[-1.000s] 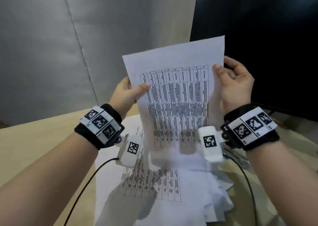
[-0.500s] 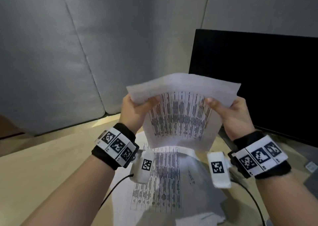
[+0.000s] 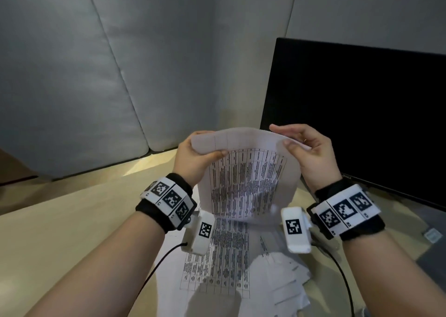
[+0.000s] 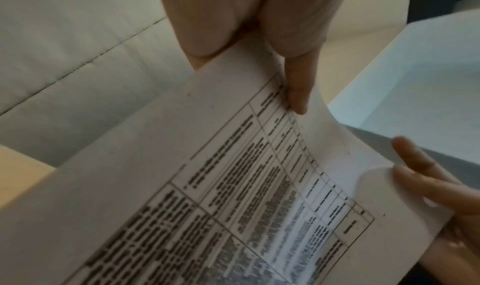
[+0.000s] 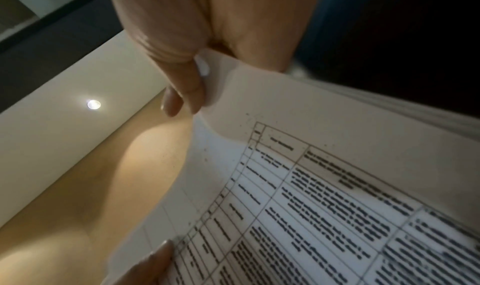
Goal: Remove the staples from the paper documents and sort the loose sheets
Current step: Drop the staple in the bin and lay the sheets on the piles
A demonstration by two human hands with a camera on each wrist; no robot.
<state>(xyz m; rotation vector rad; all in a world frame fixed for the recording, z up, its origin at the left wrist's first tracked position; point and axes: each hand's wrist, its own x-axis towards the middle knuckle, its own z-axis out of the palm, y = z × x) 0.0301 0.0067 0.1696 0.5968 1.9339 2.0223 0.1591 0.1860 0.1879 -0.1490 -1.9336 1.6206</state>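
Both hands held the sheet up in front of me: my left hand [image 3: 193, 157] pinched its top left corner, thumb on the printed face and fingers behind, while my right hand [image 3: 311, 152] pinched the top right corner with its thumb on the face and the other fingers only loosely bent behind. The sheet [image 3: 246, 179] hung between them, bowed, its long axis running down and toward me, its top edge curling over away from me. Its lower edge sat just above the pile [image 3: 217, 263] of printed sheets lying on the desk [image 3: 72, 232], so the drop point was straight down and slightly nearer me than either hand. I judged neither hand nearer to the pile; they flanked it evenly. Loose crumpled sheets [image 3: 282, 280] lay to the right of the pile, on my right hand's side. No staple showed. A dark monitor [image 3: 362, 111] stood behind my right hand.
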